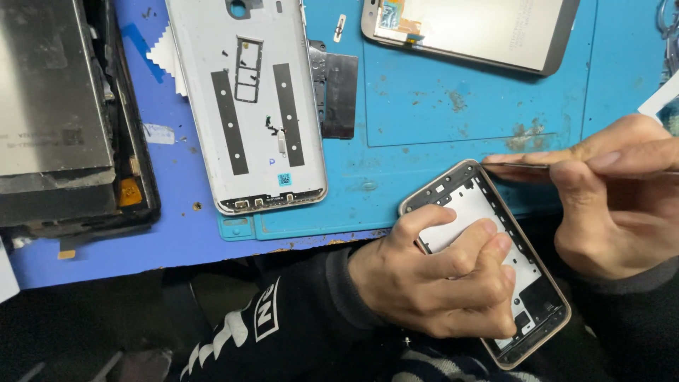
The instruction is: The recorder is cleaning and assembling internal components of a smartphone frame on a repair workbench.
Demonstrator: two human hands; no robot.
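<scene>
Stripped phone frame clamped in left hand, right hand pinching thin metal tool at its top corner, back cover and screen already off on table.

Your left hand hides the phone frame middle; thin tool runs off the right edge; top phone cropped.

Your left hand grips a gold-edged phone frame at the surface's near edge. Your right hand holds thin tweezers touching the frame's top corner.
</scene>
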